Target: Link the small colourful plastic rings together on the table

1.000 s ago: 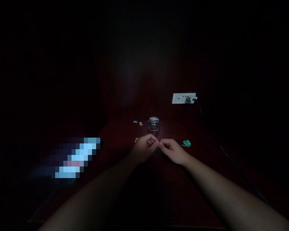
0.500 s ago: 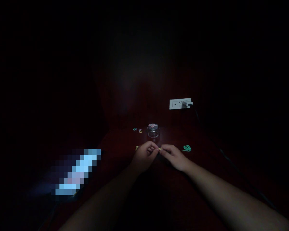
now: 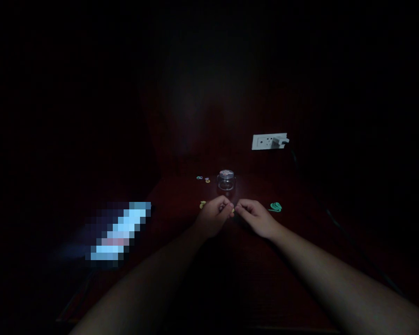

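Observation:
The scene is very dark. My left hand (image 3: 214, 217) and my right hand (image 3: 254, 217) meet over a dark red table (image 3: 181, 204), fingers curled in a pinch. Between the fingertips sits a small yellow band (image 3: 233, 210), pinched by both hands. Just beyond the hands stands a small clear glass jar (image 3: 226, 180). A yellow band (image 3: 202, 204) lies left of my left hand. A green band bundle (image 3: 275, 207) lies right of my right hand.
Several small coloured bands (image 3: 203, 178) lie left of the jar. A white wall socket (image 3: 269, 141) with a plug and dark cable sits behind on the right. A bright blurred screen (image 3: 120, 230) glows at the left.
The view shifted down then back up. The hands stay together; the yellow band between them looks shorter now, with the fingertips closer.

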`<state>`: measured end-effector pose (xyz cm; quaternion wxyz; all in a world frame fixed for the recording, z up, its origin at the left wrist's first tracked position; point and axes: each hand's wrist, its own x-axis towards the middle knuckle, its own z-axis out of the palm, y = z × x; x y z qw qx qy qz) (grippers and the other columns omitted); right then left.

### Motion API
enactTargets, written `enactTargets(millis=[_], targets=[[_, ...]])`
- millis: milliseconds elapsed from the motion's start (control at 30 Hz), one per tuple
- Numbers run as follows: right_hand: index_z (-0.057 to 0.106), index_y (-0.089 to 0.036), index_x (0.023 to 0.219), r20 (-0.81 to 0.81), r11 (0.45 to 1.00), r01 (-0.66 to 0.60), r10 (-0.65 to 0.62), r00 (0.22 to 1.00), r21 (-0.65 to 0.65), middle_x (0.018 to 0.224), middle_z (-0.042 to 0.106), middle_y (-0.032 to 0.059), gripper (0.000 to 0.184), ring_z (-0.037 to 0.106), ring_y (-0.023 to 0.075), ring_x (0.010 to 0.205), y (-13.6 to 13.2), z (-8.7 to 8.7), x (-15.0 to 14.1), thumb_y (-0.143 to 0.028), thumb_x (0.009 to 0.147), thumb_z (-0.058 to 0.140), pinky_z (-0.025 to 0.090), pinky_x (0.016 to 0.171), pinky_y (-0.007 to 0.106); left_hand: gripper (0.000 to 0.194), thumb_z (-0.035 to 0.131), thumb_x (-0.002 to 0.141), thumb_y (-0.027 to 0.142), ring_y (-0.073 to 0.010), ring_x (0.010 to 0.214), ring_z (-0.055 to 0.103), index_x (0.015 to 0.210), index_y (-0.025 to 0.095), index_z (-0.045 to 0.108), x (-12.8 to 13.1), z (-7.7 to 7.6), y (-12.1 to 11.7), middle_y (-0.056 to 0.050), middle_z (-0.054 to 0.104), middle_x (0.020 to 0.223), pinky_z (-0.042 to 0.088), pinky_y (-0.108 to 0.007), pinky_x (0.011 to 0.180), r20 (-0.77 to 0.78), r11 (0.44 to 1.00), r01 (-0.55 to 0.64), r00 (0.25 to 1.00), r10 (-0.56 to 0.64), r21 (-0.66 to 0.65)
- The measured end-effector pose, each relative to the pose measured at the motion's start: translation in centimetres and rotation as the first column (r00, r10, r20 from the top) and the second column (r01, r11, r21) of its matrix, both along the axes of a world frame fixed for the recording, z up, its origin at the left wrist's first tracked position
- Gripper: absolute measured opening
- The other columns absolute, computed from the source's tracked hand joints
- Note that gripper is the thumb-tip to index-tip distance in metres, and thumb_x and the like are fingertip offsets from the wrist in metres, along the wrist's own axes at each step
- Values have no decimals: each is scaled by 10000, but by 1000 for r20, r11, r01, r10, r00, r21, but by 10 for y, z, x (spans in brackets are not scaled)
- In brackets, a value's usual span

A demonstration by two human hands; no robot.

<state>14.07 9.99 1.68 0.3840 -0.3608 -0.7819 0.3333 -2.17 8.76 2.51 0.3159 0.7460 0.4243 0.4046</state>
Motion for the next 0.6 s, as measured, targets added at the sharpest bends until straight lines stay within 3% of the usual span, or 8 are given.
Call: enactTargets(millis=[300,600], targets=[[501,-149,648,-73,1000,-23,24,997,8,544,454,-19,325,393,83,497,-1,0,0,-382,843,387,308,479,203,293,377,823,368,-103,590,509,721,150,543,0,8,-8,-7,595,657,371,-212,545,-158,996,76,985,-69,39],[428,-160,579,-46,996,44,-40,998,82,558,410,-22,342,369,90,540,-3,3,1,-379,839,390,297,515,214,302,402,806,372,-79,492,416,618,152,486,4,8,-10,27,502,535,300,-201,474,-156,995,87,985,-79,50]])
